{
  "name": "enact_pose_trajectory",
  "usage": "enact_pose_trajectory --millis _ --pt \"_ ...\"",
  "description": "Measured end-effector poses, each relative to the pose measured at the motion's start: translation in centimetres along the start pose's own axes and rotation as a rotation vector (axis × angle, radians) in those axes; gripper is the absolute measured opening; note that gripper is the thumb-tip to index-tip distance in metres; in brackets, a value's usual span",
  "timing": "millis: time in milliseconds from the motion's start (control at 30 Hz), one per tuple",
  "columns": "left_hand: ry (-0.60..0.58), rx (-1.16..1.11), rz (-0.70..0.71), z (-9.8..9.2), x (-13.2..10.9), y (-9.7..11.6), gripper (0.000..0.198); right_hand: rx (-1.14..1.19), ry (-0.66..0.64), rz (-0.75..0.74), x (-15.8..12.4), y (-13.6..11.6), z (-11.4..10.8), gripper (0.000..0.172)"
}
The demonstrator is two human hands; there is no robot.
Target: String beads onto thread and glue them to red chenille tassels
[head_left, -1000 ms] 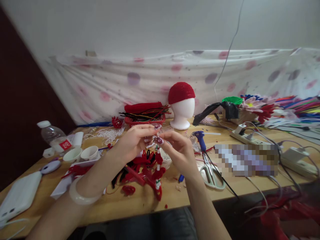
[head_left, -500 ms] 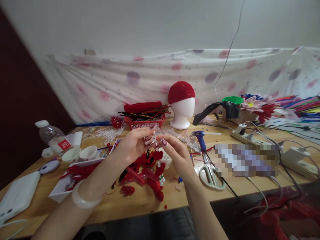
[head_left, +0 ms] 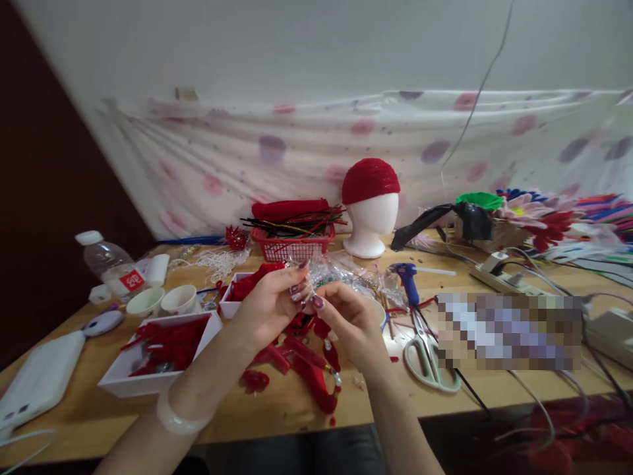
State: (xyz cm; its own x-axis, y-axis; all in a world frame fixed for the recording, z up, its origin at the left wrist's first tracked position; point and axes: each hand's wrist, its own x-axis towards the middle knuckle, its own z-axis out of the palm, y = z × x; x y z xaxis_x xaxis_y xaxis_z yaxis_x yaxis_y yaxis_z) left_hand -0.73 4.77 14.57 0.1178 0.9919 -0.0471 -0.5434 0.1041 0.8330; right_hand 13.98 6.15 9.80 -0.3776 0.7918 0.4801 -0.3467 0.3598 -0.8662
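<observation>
My left hand (head_left: 270, 300) and my right hand (head_left: 352, 323) meet in front of me above the table, fingers closed in a pinch. Something small, thin and whitish shows between the fingertips, too blurred to name. Just below the hands are red fuzzy pieces (head_left: 316, 379) with white and clear beads (head_left: 337, 379) by them; whether these hang from the fingers I cannot tell. A small red piece (head_left: 254, 380) lies on the wood to the left. White boxes (head_left: 116, 384) of red fuzzy pieces stand beside my left forearm.
A white foam head (head_left: 373, 221) wearing a red cap stands behind, beside a red basket (head_left: 291, 249) of stems. Scissors (head_left: 431, 366) and a blue glue gun (head_left: 408, 284) lie at right, near power strips and cables. Paper cups (head_left: 179, 301), a bottle (head_left: 109, 264) and a white device (head_left: 44, 369) sit left.
The view has shifted, so the table's things appear slightly further right. My hands stay pinched together; the red beaded pieces below them sit differently, and the white box at left shows more fully.
</observation>
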Motion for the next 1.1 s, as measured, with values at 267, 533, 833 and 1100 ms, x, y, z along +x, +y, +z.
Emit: enact_pose_trajectory --millis 267,533,833,1100 --pt "0.084 -0.112 0.072 0.3 0.7 3.9 0.020 0.253 -0.095 0.248 -0.8 1.4 1.2 0.039" --pt "-0.014 -0.017 0.380 0.5 0.5 14.1 0.022 0.162 -0.145 0.299 0.5 1.0 1.4 0.030" --pt "-0.034 0.008 0.375 0.4 2.9 17.2 0.028 0.103 -0.217 0.368 0.5 1.0 0.2 0.035" --pt "-0.146 0.121 0.357 2.6 6.1 17.6 0.040 -0.177 -0.176 0.464 -2.5 -0.2 -2.9 0.033"
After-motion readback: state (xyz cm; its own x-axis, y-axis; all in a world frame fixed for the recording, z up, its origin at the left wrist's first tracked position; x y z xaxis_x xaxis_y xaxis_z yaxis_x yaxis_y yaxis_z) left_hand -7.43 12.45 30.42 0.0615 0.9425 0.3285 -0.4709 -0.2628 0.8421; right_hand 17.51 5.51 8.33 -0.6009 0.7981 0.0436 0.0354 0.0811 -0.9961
